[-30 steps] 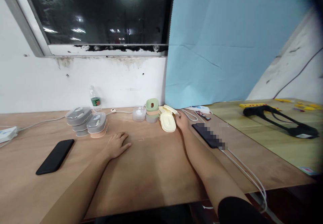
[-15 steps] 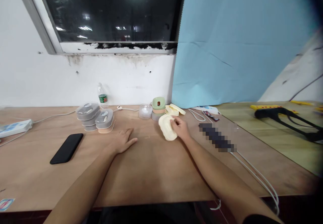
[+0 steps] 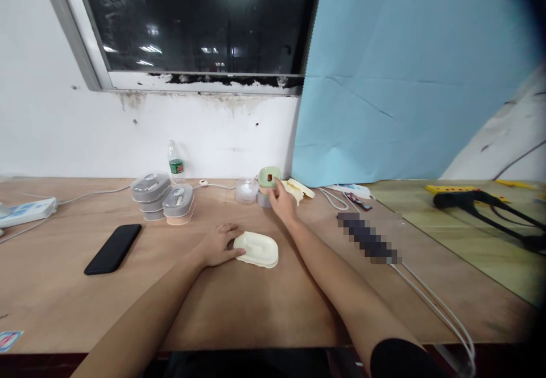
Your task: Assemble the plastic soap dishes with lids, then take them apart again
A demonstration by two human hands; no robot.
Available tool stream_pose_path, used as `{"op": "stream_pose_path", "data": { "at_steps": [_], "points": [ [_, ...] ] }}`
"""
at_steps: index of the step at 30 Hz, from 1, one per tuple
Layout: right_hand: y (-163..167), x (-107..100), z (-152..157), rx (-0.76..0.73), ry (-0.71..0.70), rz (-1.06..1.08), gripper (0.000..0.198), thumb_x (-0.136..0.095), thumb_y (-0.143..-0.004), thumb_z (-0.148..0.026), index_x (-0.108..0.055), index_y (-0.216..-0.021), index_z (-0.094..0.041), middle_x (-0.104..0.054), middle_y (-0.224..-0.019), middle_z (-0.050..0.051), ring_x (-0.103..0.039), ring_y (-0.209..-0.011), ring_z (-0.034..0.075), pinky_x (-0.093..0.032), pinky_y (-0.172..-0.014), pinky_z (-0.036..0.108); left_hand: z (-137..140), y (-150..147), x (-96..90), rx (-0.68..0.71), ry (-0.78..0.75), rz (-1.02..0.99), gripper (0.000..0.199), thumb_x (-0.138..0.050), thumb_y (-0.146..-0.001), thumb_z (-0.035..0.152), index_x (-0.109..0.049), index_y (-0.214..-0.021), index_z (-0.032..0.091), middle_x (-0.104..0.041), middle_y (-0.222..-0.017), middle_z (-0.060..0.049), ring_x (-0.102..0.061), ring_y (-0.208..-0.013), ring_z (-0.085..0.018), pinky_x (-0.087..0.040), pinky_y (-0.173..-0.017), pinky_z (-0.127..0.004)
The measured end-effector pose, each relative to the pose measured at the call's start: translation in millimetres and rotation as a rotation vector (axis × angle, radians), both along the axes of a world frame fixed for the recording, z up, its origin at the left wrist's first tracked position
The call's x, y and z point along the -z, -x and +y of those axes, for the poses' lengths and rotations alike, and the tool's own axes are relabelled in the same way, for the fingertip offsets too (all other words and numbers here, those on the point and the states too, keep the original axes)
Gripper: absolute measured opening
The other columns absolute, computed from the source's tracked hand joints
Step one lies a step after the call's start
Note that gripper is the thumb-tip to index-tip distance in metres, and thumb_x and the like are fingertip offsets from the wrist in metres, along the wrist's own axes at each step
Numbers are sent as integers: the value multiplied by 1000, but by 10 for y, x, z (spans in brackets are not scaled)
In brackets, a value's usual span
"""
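A cream oblong moulded piece [image 3: 258, 249] with a shallow hollow lies on the table in front of me. My left hand [image 3: 219, 245] rests at its left end, thumb over the near rim and fingers by the far edge. Further back is a small stack: a pale green oval container [image 3: 265, 179] with a brown spot, above a peach band and a grey base [image 3: 263, 198]. My right hand [image 3: 282, 200] grips the stack's right front side, index finger up at the green part and thumb lower; the fingers partly hide the stack. More cream pieces [image 3: 302, 189] lie right behind that hand.
Grey-lidded containers [image 3: 149, 187] stand stacked at the left, a bottle [image 3: 176, 165] behind them. A clear round container [image 3: 246, 191] is beside the green stack. A black phone [image 3: 113, 249] lies left; power strips [image 3: 32, 212], white cables [image 3: 435, 304] and a blurred dark object [image 3: 369, 239] surround the work area.
The cream piece has gone from my right hand down to the table near my left hand, which has moved right onto it. My right hand has moved left and back to the green container.
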State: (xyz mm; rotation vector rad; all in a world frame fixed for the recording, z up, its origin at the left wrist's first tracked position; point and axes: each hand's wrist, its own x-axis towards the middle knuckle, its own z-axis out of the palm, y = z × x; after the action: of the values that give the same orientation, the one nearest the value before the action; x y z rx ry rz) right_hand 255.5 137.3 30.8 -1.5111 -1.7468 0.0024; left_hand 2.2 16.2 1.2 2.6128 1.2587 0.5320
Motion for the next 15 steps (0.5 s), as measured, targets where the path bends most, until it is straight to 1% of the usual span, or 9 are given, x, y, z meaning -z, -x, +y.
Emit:
{"op": "stream_pose_path", "data": {
  "at_steps": [2,4,6,7,11,13,15],
  "points": [
    [-2,-113,102,29,63,-106,47,-48,-89,-40,-51,-133,-26,-71,-88,8,-64,-82,24,-40,-67,30,10,51,-4,-35,-11,4,65,-47,-84,63,-51,-133,20,-48,-138,-12,-45,-126,-27,-34,-107,-40],
    [-22,-192,168,20,90,-199,35,-49,-88,-40,-63,-117,-26,-72,-90,7,-63,-85,23,-38,-67,29,25,113,-12,-83,-15,10,64,-47,-85,63,-52,-132,20,-49,-137,-13,-47,-124,-28,-35,-106,-41],
    [-59,-232,180,-16,51,-232,28,-47,-90,-38,-68,-102,-24,-72,-93,7,-62,-86,22,-37,-67,27,46,169,-20,-127,-15,13,63,-45,-85,63,-52,-132,20,-51,-135,-13,-49,-121,-28,-36,-104,-42],
    [-82,-237,166,-31,10,-224,28,-45,-92,-37,-69,-98,-23,-72,-93,7,-62,-86,22,-37,-67,27,56,191,-23,-141,-11,15,62,-45,-86,62,-52,-132,20,-51,-134,-13,-49,-120,-28,-37,-104,-42],
    [-168,-194,42,-42,-164,-119,34,-37,-96,-37,-65,-101,-20,-71,-92,8,-61,-83,21,-37,-69,28,82,228,-31,-154,23,11,62,-44,-87,60,-50,-133,19,-52,-134,-12,-50,-121,-28,-36,-104,-41],
    [-188,-153,-9,-38,-199,-79,35,-36,-96,-38,-64,-102,-19,-69,-90,7,-60,-81,21,-37,-71,28,83,225,-37,-148,41,3,61,-44,-87,59,-49,-133,19,-53,-134,-11,-50,-121,-28,-37,-104,-41],
    [-180,-118,-28,-21,-237,-74,35,-40,-94,-42,-63,-104,-19,-68,-92,8,-58,-86,22,-39,-76,30,80,218,-42,-144,46,-9,61,-43,-87,59,-49,-133,20,-53,-133,-11,-51,-120,-28,-37,-103,-41]
  ]
}}
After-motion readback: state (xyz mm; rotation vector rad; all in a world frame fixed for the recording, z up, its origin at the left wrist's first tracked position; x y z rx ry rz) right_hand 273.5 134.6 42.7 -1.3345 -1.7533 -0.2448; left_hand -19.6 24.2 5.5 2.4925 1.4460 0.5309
